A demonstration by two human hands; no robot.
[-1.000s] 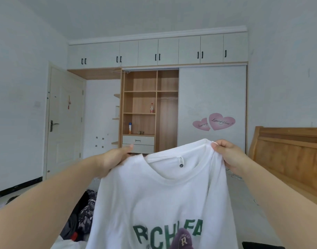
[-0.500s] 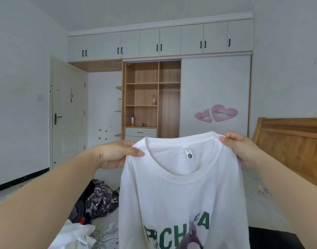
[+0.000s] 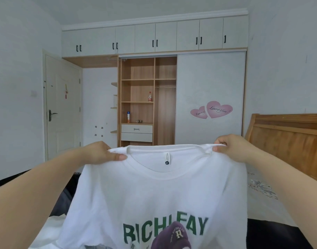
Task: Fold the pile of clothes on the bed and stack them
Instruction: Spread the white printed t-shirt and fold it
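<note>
- Across the far wall, a wardrobe (image 3: 154, 83) is standing with its sliding door drawn right, leaving wooden shelves exposed; it is playing no part in the work.
- At right, a wooden headboard (image 3: 287, 141) is marking the bed (image 3: 262, 193), whose patterned sheet is showing below it.
- In the near centre, a white T-shirt (image 3: 154, 194) is hanging in the air above the bed, print side facing the wearer, collar uppermost.
- At near left, dark clothes (image 3: 64, 200) are lying low behind the shirt, mostly hidden.
- The left hand (image 3: 100, 153) is pinching the left shoulder seam; the right hand (image 3: 231, 148) is gripping the right shoulder seam.
- Risk, as judged: the shirt is hanging unevenly, so laying it down unsquared could be setting creases into the fold.
- Risk, as judged: the hem, out of view, could be dragging across the pile and disturbing it.
</note>
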